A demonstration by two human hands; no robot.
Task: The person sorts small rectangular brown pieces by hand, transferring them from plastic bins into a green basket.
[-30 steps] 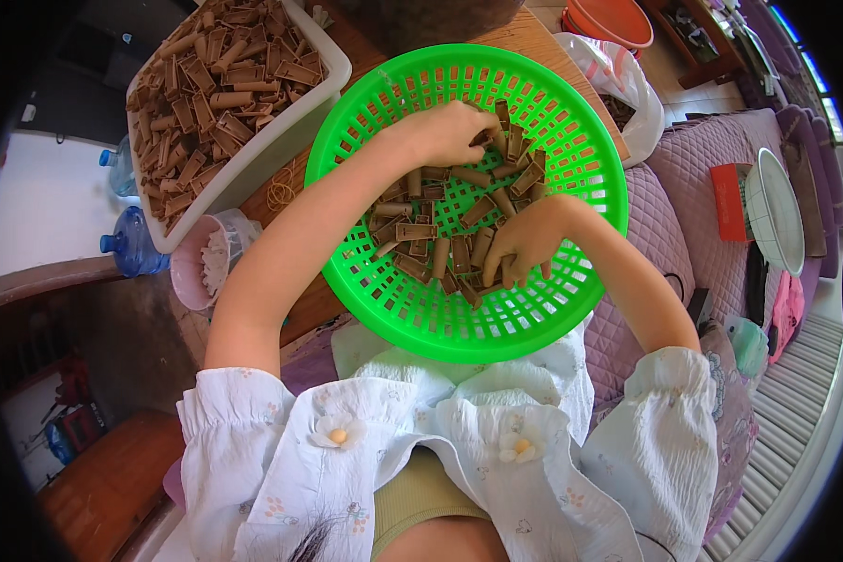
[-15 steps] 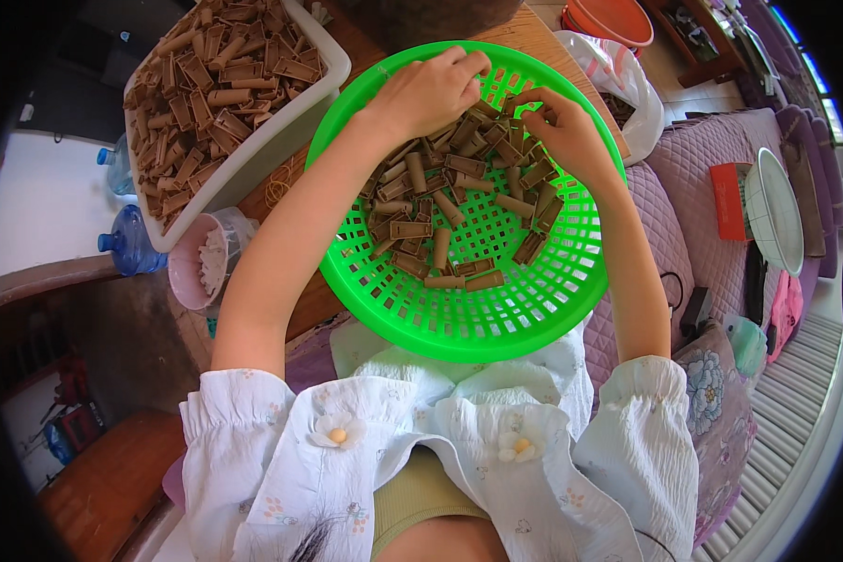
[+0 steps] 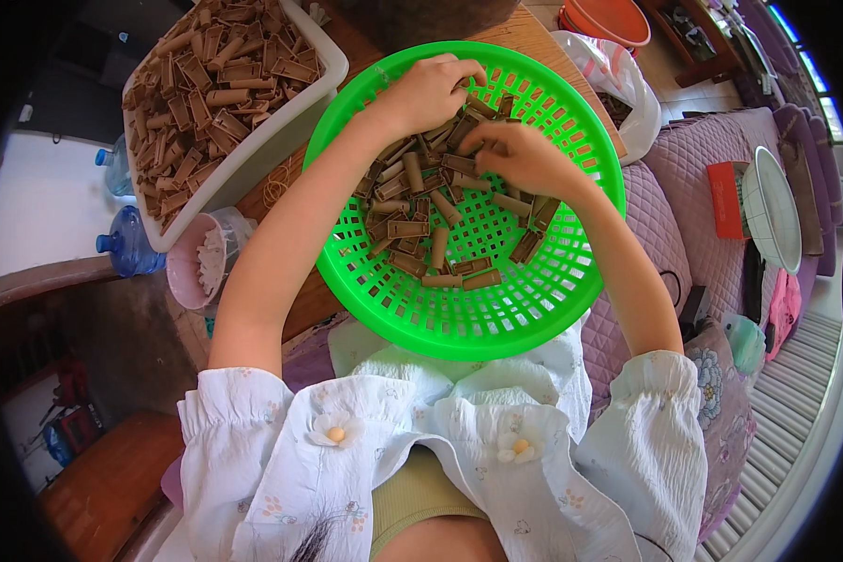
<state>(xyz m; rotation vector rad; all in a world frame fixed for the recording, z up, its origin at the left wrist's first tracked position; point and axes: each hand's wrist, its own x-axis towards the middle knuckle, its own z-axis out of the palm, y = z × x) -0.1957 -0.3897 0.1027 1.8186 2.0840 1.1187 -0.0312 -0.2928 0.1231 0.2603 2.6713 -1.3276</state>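
At the far rim of the green basket [image 3: 459, 318], both hands [image 3: 431, 89] [image 3: 520, 155] pinch brown tubes [image 3: 431, 248], apparently sorting; few lie here, while the white tub [image 3: 253, 159] holds many more.

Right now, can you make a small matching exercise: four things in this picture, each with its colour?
Things:
1. round perforated basket
2. rectangular tub full of brown pieces
3. bowl at the top edge
4. large water bottle on the floor

Colours:
A. orange
B. blue
C. green
D. white

Pairs: 1-C, 2-D, 3-A, 4-B
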